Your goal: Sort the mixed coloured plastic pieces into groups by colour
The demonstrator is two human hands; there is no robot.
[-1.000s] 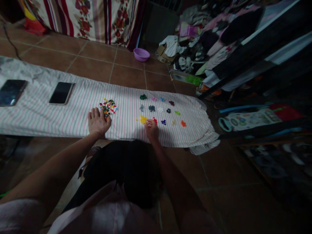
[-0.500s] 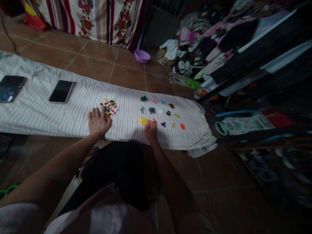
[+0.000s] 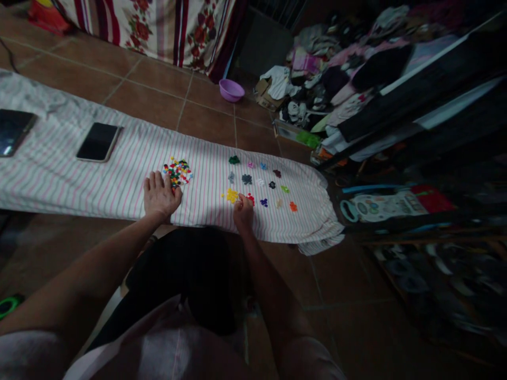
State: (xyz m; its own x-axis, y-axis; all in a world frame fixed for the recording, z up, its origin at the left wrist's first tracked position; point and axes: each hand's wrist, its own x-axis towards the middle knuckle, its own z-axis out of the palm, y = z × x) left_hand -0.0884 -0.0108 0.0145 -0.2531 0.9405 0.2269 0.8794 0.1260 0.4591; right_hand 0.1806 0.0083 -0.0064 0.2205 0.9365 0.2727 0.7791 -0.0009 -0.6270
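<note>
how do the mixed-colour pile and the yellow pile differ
The mixed-colour pile has many colours; the yellow pile has one. The mixed-colour pile spreads wider; the yellow pile covers less cloth. The mixed-colour pile lies by the left hand, the yellow pile by the right hand. Both are small pieces on the striped cloth.

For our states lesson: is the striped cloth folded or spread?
Spread: the striped cloth lies mostly flat beneath the multicoloured pile and yellow pile.
</note>
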